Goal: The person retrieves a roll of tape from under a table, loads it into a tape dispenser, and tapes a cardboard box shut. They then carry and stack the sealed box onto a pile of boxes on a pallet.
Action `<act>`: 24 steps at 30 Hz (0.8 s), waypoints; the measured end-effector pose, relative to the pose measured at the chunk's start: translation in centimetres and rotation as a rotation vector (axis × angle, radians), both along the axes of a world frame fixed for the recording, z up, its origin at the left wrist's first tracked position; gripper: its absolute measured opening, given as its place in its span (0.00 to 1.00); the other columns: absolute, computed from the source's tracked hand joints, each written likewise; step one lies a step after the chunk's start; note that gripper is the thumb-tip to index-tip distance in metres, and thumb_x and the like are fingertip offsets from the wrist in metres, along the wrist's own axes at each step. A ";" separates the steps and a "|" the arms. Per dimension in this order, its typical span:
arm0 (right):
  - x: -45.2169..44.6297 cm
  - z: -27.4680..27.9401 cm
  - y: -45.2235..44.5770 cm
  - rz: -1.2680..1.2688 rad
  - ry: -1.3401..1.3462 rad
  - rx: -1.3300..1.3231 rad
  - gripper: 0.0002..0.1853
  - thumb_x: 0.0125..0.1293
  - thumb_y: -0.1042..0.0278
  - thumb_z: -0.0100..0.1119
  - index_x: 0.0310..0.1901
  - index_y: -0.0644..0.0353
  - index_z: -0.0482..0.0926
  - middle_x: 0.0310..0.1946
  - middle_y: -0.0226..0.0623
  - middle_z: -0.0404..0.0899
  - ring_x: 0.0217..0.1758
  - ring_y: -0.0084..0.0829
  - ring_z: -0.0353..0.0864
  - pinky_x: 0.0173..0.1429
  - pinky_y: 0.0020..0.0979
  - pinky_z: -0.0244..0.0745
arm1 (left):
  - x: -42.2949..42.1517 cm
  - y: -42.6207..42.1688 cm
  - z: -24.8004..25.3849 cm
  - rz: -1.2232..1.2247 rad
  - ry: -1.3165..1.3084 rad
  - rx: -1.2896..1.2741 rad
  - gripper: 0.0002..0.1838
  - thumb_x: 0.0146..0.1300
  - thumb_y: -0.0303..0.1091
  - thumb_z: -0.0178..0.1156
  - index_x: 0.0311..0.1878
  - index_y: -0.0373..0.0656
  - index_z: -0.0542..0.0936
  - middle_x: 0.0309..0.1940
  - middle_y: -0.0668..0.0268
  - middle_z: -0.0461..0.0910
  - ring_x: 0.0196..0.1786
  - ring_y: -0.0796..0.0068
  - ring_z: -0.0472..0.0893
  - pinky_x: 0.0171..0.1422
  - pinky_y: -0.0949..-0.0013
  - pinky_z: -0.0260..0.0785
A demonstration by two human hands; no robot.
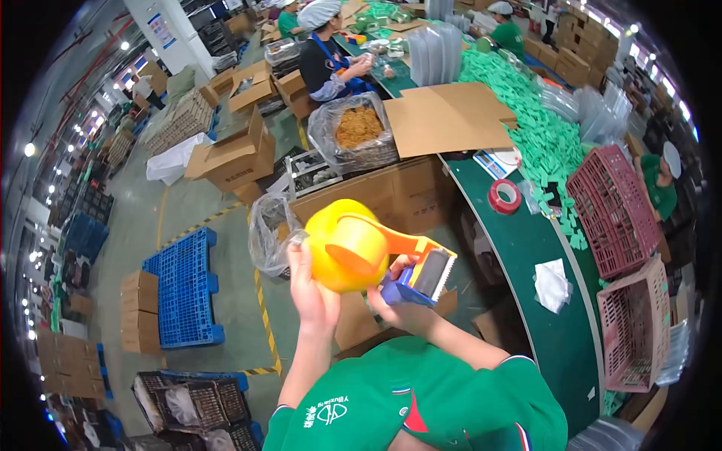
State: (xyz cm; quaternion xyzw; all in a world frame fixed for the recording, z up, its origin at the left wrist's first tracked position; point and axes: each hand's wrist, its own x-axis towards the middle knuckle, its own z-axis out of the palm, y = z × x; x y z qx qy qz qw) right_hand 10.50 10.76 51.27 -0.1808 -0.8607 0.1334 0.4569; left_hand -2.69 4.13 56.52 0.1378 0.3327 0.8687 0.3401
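A roll of yellow tape sits on an orange and blue tape dispenser, held up in front of the green shirt. My left hand is closed against the roll's left and lower side, its fingers partly behind it. Around the dispenser's blue handle wraps my right hand, below and right of the roll. The dispenser's serrated edge and dark roller face right. Behind the roll, to the left, hangs a clear plastic bag.
A green work table on the right bears red tape, a cardboard sheet, white paper and many green pieces. Pink crates stand beyond. A co-worker sits farther up. Blue pallet at left.
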 end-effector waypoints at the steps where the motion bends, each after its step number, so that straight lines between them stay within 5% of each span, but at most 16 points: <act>1: -0.4 0.4 -0.2 0.006 -0.075 0.138 0.27 0.46 0.71 0.66 0.48 0.63 0.66 0.44 0.47 0.70 0.40 0.44 0.75 0.39 0.39 0.71 | 0.2 -0.7 1.7 0.064 0.065 -0.022 0.11 0.71 0.35 0.43 0.53 0.45 0.64 0.50 0.63 0.70 0.56 0.69 0.71 0.64 0.62 0.61; 3: -2.1 -0.8 0.0 0.247 0.112 -0.171 0.30 0.46 0.71 0.68 0.50 0.63 0.63 0.44 0.50 0.69 0.39 0.46 0.76 0.37 0.41 0.71 | -1.2 -2.5 2.1 0.132 0.099 -0.009 0.11 0.71 0.35 0.43 0.52 0.44 0.64 0.51 0.63 0.70 0.57 0.69 0.71 0.65 0.62 0.61; 5: -4.2 -0.5 -0.6 0.197 0.399 -0.198 0.40 0.44 0.71 0.71 0.55 0.65 0.54 0.43 0.52 0.69 0.39 0.49 0.75 0.39 0.41 0.71 | -1.6 -3.9 3.0 0.192 0.152 -0.003 0.10 0.70 0.34 0.45 0.52 0.44 0.64 0.49 0.64 0.70 0.55 0.71 0.71 0.63 0.64 0.61; 6: -4.1 0.3 -1.4 0.224 0.330 -0.230 0.43 0.43 0.71 0.72 0.56 0.65 0.51 0.42 0.51 0.69 0.39 0.48 0.75 0.40 0.41 0.70 | -1.6 -4.4 2.7 0.203 0.223 -0.037 0.10 0.70 0.34 0.46 0.51 0.44 0.65 0.49 0.65 0.70 0.54 0.71 0.71 0.62 0.65 0.62; 10: -5.6 -0.8 -3.4 0.436 0.453 -0.198 0.43 0.38 0.73 0.74 0.55 0.62 0.56 0.39 0.48 0.68 0.38 0.46 0.73 0.40 0.39 0.70 | -1.5 -5.6 1.9 0.204 0.280 -0.085 0.08 0.68 0.31 0.48 0.49 0.43 0.67 0.46 0.67 0.71 0.50 0.74 0.71 0.58 0.69 0.63; 16: -5.4 -1.7 -3.7 0.792 0.235 -0.281 0.36 0.46 0.66 0.71 0.54 0.59 0.59 0.37 0.42 0.68 0.34 0.39 0.71 0.37 0.37 0.68 | -3.2 -7.5 1.6 0.048 0.125 -0.045 0.08 0.70 0.31 0.45 0.50 0.44 0.66 0.46 0.65 0.72 0.50 0.72 0.74 0.57 0.67 0.66; 20: -4.4 -1.5 -2.9 0.601 0.094 -0.640 0.31 0.46 0.58 0.72 0.47 0.58 0.64 0.34 0.37 0.69 0.29 0.31 0.71 0.32 0.31 0.67 | -3.5 -7.9 0.9 -0.042 0.269 -0.044 0.08 0.70 0.32 0.45 0.50 0.45 0.67 0.46 0.66 0.73 0.51 0.73 0.74 0.58 0.67 0.66; 24: -2.7 2.8 -1.5 0.390 -0.079 -0.094 0.31 0.44 0.52 0.71 0.43 0.61 0.66 0.37 0.41 0.69 0.38 0.36 0.72 0.39 0.34 0.66 | -3.5 -7.8 0.0 -0.145 0.320 -0.036 0.08 0.68 0.30 0.46 0.49 0.44 0.67 0.44 0.66 0.73 0.51 0.74 0.74 0.58 0.68 0.66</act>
